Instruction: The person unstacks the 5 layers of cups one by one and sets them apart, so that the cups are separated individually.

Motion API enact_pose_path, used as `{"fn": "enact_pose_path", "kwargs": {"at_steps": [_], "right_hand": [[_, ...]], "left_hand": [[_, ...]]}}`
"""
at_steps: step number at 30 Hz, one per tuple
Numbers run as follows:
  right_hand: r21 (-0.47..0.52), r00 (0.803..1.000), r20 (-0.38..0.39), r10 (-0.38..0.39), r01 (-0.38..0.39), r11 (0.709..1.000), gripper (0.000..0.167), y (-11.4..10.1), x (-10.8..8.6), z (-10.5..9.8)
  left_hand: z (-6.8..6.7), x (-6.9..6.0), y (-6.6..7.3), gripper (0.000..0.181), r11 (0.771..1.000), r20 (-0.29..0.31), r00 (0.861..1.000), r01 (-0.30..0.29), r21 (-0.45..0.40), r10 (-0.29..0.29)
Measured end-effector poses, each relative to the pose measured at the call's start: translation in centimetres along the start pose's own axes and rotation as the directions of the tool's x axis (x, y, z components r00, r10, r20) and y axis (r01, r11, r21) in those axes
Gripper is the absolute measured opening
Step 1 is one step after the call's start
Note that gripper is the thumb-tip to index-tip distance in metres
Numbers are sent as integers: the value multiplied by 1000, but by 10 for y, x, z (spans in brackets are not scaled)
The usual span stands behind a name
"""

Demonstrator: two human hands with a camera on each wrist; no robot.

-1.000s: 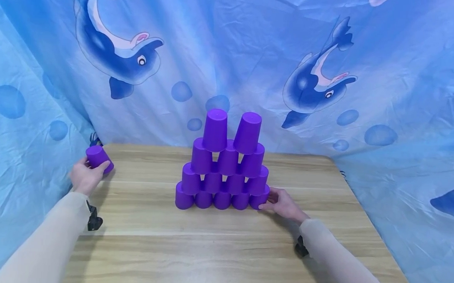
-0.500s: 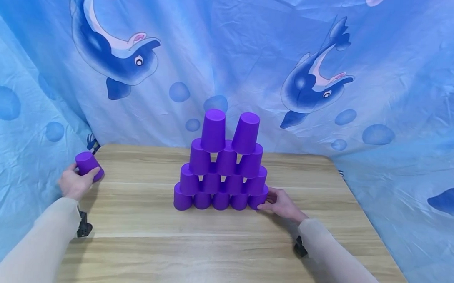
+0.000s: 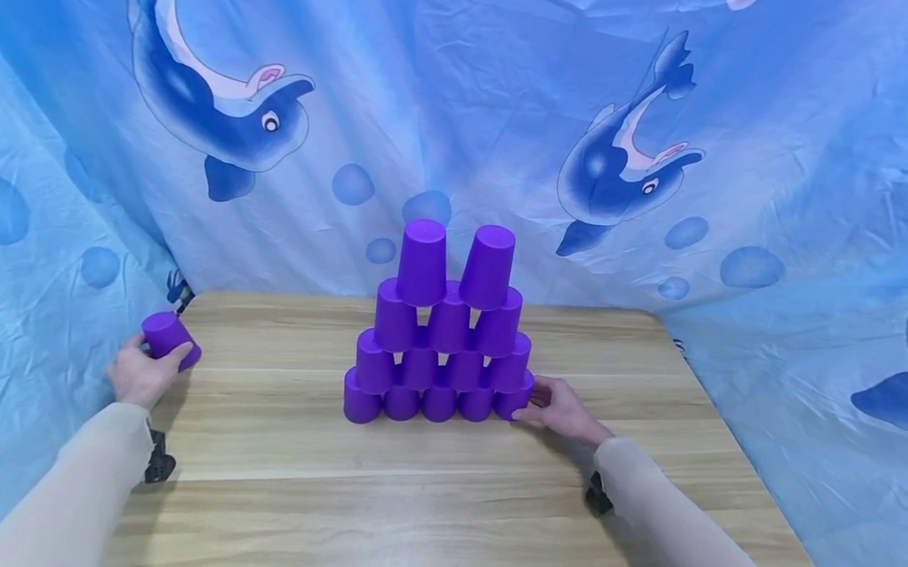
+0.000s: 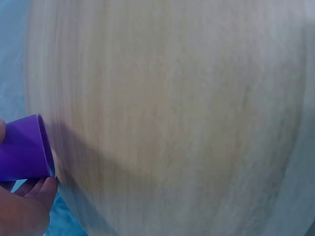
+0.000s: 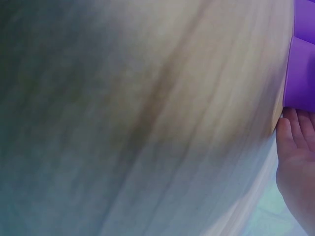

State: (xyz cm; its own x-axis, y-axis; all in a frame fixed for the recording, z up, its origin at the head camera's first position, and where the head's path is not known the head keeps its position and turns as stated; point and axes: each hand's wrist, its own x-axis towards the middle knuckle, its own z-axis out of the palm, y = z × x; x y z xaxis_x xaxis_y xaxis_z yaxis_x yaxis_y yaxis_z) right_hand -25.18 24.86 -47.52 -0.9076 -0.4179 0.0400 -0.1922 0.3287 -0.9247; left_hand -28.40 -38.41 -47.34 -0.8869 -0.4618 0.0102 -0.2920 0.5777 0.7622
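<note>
My left hand (image 3: 143, 374) holds a purple cup (image 3: 168, 338) near the table's far left corner, thumb on the near side. This cup is upside down and tilted; in the left wrist view its rim (image 4: 45, 146) faces the table. A pyramid of upside-down purple cups stands mid-table. Its top level has two cups, a left one (image 3: 422, 263) and a right one (image 3: 488, 268), with a gap between. My right hand (image 3: 564, 410) touches the bottom row's rightmost cup (image 3: 511, 402), thumb in front. The right wrist view shows its fingers extended, tips hidden behind the cup.
The pyramid rests on a wood-grain table (image 3: 416, 516). Blue curtains with printed dolphins (image 3: 356, 80) hang behind and beside it. Black wrist devices (image 3: 159, 461) sit below both sleeves.
My left hand has moved left and slightly nearer with the cup it holds. The right hand stays at the bottom right cup. The whole view has shifted slightly.
</note>
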Motion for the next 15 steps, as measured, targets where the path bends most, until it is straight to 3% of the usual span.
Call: {"fn": "enact_pose_path", "kwargs": {"at_steps": [7,15], "right_hand": [[-1,999,10,32,-32,999,52,-10,-2,1],[-7,1000,-9,9,-10,1000,56,19,5,-1]], "left_hand": [[-5,0,-6,78,999,-20,999,-25,23,25],[-5,-2,-5,78,1000,-15,1000,-8,18,8]]}}
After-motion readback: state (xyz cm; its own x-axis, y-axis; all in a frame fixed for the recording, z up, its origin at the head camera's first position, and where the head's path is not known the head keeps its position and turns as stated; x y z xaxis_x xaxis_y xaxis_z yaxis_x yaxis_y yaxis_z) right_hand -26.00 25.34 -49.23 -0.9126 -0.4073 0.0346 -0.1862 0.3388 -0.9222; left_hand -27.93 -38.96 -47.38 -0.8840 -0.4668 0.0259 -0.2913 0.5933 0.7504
